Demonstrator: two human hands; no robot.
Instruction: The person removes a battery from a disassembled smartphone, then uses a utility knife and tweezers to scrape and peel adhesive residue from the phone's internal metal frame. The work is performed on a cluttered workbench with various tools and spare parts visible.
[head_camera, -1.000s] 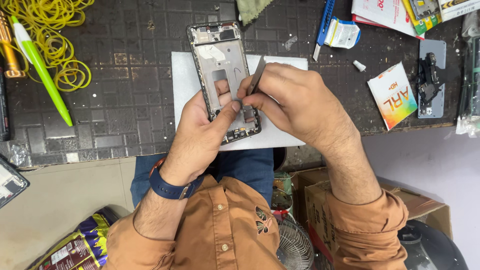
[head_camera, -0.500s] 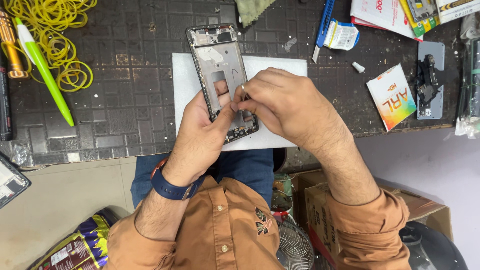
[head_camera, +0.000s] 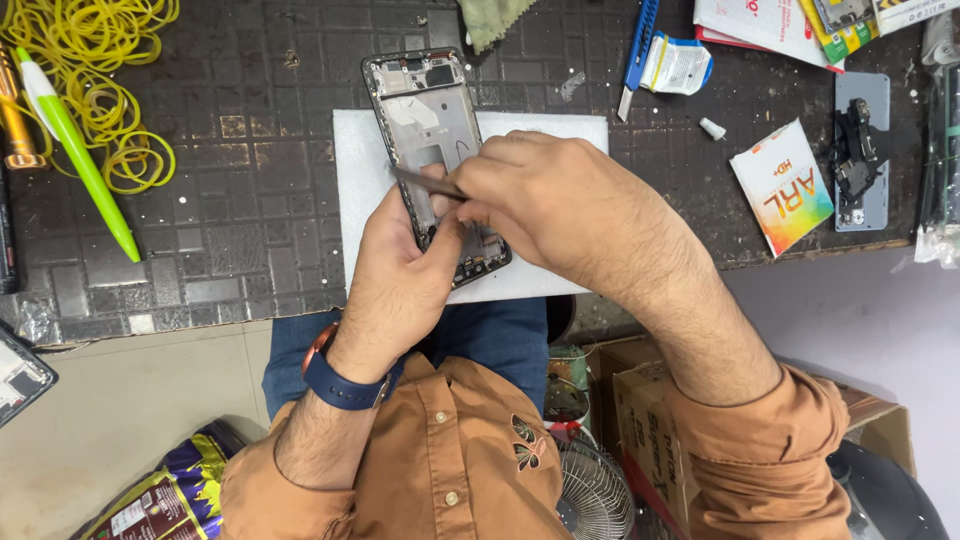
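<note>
An opened phone frame (head_camera: 425, 115) with its back removed lies on a white pad (head_camera: 355, 190) on the dark mat. My left hand (head_camera: 400, 270) grips the phone's lower part from below, thumb on its face. My right hand (head_camera: 560, 205) covers the phone's lower right and pinches grey metal tweezers (head_camera: 420, 180), which lie across the phone's middle with the tip pointing left. The bottom end of the phone is hidden under both hands.
Yellow rubber bands (head_camera: 95, 75) and a green pen (head_camera: 80, 150) lie at the left. A blue utility knife (head_camera: 638, 50), a small colourful packet (head_camera: 785, 185) and a grey phone back with parts (head_camera: 860, 150) sit at the right. The bench edge runs near my lap.
My right hand has turned the tweezers from pointing up along the phone's right edge to lying across its middle, tip to the left. The phone has tilted slightly.
</note>
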